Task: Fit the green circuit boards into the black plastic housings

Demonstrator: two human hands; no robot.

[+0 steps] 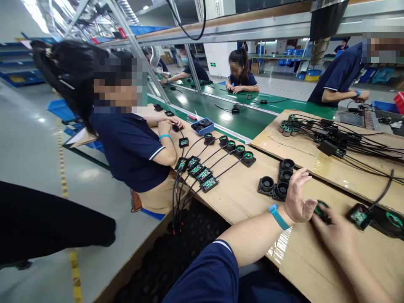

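My left hand point(298, 198) is raised on its edge over the brown cardboard work surface point(240, 193), fingers spread, its thumb against a small black part with a green board point(321, 209). My right hand point(334, 231) pinches that same part from the right. A blue wristband point(277, 216) sits on my left wrist. Just left of my left hand stand three black round sockets point(277, 182). A black module with a green circuit board and cable point(359, 216) lies right of my right hand.
A seated co-worker in a navy shirt point(132, 147) handles a part at the left. Several cabled boards point(197, 171) and green-topped sockets point(235, 147) lie in rows between us. More cabled parts point(328, 139) rest on a second cardboard sheet. The green conveyor belt point(227, 109) runs behind, with other people beyond it.
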